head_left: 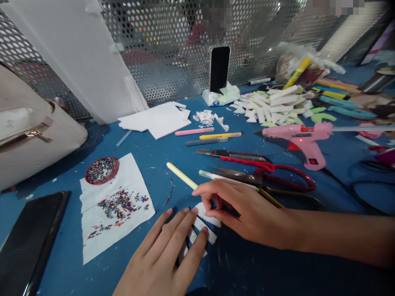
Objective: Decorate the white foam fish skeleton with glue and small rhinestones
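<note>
My left hand [169, 250] lies flat with its fingers spread over several white cut strips [205, 228] on the blue table. Curled above the same pieces is my right hand [237, 205], its thumb tip by a rounded white piece [208, 213]; what its bent fingers pinch, if anything, is hidden. Its index fingertip meets the lower end of a pale yellow marker [182, 175]. A string of tiny beads [170, 191] curves left of that marker. Beyond the right hand lie a white marker with green ends [216, 176] and red-handled scissors [247, 176].
Loose beads [120, 205] and a red dish of beads [101, 169] rest on a white tissue [92, 246]. A pink glue gun [304, 139], with its cord, stands right. A utility knife [231, 154], white foam sheets [160, 119], cut strips [277, 105] and phones [219, 68] surround the area.
</note>
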`<state>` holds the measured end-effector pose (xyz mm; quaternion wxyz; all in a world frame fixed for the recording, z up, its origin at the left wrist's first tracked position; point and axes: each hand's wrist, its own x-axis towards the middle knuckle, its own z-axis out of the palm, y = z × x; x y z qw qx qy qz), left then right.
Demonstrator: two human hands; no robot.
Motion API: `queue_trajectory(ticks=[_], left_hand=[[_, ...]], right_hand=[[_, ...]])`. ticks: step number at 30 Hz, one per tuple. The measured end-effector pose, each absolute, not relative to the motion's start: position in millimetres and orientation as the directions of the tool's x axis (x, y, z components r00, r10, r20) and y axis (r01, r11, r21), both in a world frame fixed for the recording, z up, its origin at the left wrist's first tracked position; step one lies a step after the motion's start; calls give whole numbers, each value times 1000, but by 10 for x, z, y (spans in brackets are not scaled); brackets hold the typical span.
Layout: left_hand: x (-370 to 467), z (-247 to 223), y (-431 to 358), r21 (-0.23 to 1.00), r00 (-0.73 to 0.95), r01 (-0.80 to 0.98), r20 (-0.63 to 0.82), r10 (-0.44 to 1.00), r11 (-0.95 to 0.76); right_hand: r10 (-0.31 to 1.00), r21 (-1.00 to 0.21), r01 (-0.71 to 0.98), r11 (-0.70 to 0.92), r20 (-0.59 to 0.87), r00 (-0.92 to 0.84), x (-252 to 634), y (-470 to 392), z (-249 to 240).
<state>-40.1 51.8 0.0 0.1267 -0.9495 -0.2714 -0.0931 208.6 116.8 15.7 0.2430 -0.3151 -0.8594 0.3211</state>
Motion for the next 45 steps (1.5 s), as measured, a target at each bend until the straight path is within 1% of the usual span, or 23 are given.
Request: queue_trajectory(ticks=[7,13,19,22,24,27,30,34,36,40,45], left_hand=[[-397,25,531,-191,844,529,224,488,-827],[-402,-120,497,-93,791,578,307,529,-811],[-400,-46,502,-72,798,565,300,523,-822],[-388,19,487,-53,790,589,246,561,-806],[-387,32,482,-21,784,598,226,579,-801],[-393,16,485,32,777,593,240,582,-805],[-395,11,487,43,779,592,224,585,-805],[-391,28,487,65,769,601,225,599,-796],[-395,22,496,58,783,577,246,572,-815],[-414,-14,515,3,797,558,278,537,-830],[-409,-19,501,-2,783,579,278,556,-815]], right_hand=[[714,-727,367,581,239,-658,2080,1181,154],[689,-716,326,617,291,-664,2071,1175,184],[672,-689,313,654,338,-659,2053,1157,176],[666,-680,305,667,360,-653,2054,1162,150],[670,-674,314,668,362,-648,2056,1164,148],[706,-664,370,649,346,-618,2057,1156,169],[723,-652,402,642,342,-600,2057,1141,185],[711,-642,391,660,365,-602,2063,1138,170],[695,-630,373,681,394,-602,2069,1144,154],[665,-609,341,716,447,-598,2076,1154,134],[654,-641,306,704,416,-632,2071,1157,163]])
